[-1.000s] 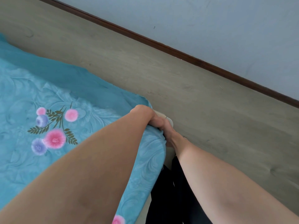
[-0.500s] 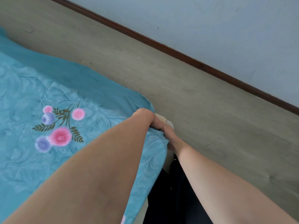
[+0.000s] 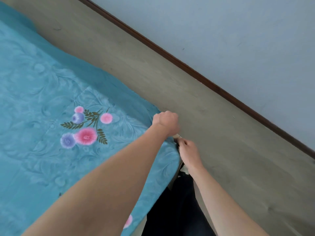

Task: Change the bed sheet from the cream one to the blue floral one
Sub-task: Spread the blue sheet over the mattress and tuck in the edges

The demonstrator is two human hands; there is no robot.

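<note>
Corner of blue floral sheet [image 3: 51, 86] directly under fisted left hand [image 3: 165, 120], right hand [image 3: 188, 151] just beside, fingers curled at hem, grip unclear.

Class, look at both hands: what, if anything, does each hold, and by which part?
Both the left hand and the right hand work at the corner of the blue floral sheet; the fingers are hidden, so no hold can be confirmed.
</note>
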